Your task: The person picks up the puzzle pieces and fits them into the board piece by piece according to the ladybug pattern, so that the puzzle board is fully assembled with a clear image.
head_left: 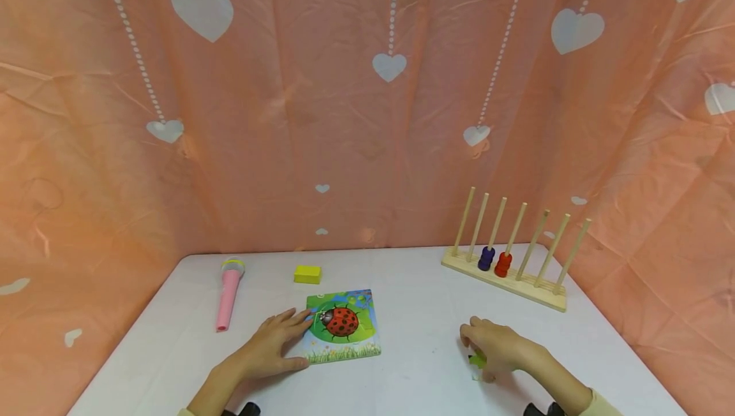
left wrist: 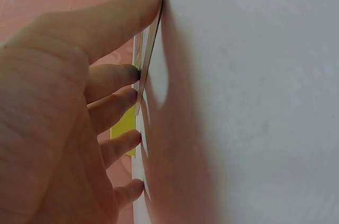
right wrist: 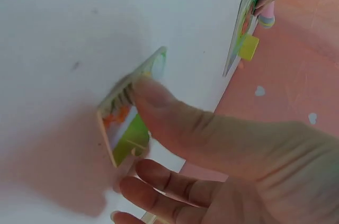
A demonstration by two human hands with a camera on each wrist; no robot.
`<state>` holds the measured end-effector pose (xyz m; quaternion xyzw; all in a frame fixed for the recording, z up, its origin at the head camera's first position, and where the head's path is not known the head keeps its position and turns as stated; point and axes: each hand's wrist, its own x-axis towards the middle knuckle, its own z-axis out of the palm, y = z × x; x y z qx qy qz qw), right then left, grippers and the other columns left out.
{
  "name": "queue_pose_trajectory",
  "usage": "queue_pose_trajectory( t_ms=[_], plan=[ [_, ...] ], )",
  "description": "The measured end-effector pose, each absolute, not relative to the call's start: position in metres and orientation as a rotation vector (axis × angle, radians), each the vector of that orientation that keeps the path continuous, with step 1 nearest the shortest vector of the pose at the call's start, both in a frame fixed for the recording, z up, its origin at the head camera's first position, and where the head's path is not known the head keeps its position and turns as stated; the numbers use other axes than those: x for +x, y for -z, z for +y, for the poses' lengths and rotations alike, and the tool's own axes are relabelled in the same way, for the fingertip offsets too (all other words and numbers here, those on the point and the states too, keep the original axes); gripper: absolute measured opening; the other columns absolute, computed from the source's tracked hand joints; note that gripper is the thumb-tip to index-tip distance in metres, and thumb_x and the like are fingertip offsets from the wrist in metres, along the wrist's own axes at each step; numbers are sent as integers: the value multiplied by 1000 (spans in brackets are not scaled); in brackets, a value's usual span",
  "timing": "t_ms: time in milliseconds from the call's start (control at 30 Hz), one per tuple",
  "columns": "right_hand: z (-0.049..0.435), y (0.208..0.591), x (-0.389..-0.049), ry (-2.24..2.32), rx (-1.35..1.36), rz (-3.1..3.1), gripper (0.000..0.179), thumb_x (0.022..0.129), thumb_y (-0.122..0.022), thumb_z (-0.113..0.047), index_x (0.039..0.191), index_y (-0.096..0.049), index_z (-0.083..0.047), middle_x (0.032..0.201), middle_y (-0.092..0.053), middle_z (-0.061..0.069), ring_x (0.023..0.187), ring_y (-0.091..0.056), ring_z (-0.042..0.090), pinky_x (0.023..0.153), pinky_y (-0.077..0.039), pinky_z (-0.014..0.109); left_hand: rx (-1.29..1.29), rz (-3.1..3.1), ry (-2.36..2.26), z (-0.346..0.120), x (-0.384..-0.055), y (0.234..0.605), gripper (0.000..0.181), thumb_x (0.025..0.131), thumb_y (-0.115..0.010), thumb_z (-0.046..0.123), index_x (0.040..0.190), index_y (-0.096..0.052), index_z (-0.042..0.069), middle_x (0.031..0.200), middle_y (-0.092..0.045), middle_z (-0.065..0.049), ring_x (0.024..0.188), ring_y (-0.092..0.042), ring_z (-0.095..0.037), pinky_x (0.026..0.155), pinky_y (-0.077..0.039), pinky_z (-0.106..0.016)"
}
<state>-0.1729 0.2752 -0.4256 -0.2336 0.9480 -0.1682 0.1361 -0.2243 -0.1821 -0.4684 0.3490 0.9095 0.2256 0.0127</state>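
Observation:
A square ladybug puzzle board point(head_left: 342, 326) lies on the white table, left of centre. My left hand point(head_left: 274, 343) is spread along its left side, fingers nearly straight. The thumb point(left wrist: 124, 20) touches the board's edge in the left wrist view. My right hand point(head_left: 498, 347) pinches a small flat puzzle piece point(right wrist: 127, 128) with green, orange and dark-striped printing. In the right wrist view the piece is tilted close over the table, its far face hidden. The thumb lies across its upper edge, and the other fingers curl beneath.
A pink toy microphone point(head_left: 228, 295) lies at the left, and a yellow block point(head_left: 307, 274) sits behind the board. At the back right stands a wooden peg rack point(head_left: 517, 283) with purple beads point(head_left: 486, 259) and red beads point(head_left: 503, 265). An orange curtain point(head_left: 344, 148) hangs behind the table.

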Motion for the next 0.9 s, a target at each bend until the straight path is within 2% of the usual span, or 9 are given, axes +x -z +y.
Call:
queue_pose_trajectory(
  t_ms=[233,533,900],
  plan=[
    [280,429,-173,542,-676,2734,51,64,-87,5,97,-53,-14,85,-48,-5,73,-43,9,62,-40,27,1092,2838,-699,-183,-225,470,79,84,-75,48,140,-53,-3,152,-42,-22,137,-33,-55,102,-24,-78],
    [280,430,-175,558,-715,2728,53,64,-87,7,98,-54,-17,86,-43,-5,74,-43,7,62,-40,26,1077,2834,-702,-183,-225,470,79,83,-75,48,141,-53,-2,152,-42,-21,137,-32,-55,102,-23,-78],
    [278,427,-177,611,-615,2677,52,67,-85,8,99,-54,-17,88,-45,-2,76,-47,15,66,-44,29,1083,2847,-686,-183,-227,471,79,84,-75,49,141,-53,-2,152,-42,-21,137,-33,-55,102,-24,-78]
  ],
)
